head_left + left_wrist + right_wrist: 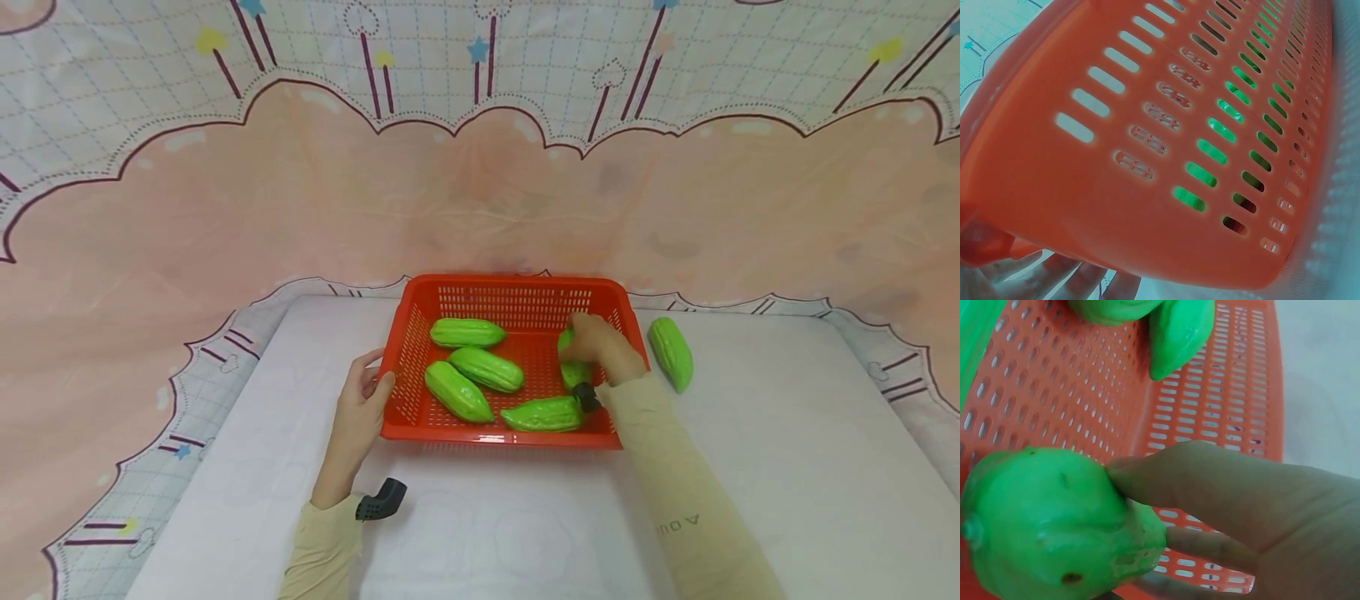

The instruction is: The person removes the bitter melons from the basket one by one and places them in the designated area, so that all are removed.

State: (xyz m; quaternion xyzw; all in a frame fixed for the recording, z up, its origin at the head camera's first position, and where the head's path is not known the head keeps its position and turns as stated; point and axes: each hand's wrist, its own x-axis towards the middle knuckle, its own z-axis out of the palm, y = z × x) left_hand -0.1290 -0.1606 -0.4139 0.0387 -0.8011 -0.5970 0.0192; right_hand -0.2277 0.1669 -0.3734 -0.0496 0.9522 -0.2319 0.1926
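A red plastic basket (517, 438) with slotted walls stands on the white table. My left hand (362, 408) holds its left rim; in the left wrist view, the fingers (1079, 278) show below the rim, partly hidden by it. Inside the basket, my right hand (606, 348) grips a green bitter gourd (573, 371) near the right wall. The right wrist view has the thumb and fingers around one end of this bitter gourd (1047, 519). Also in the basket lie several other bitter gourds, among them one (543, 414) along the front wall and one (468, 332) at the back left.
Another bitter gourd (671, 353) lies on the table, just right of the basket. A patterned cloth (480, 200) hangs behind the table (787, 467) and borders it on the left and right.
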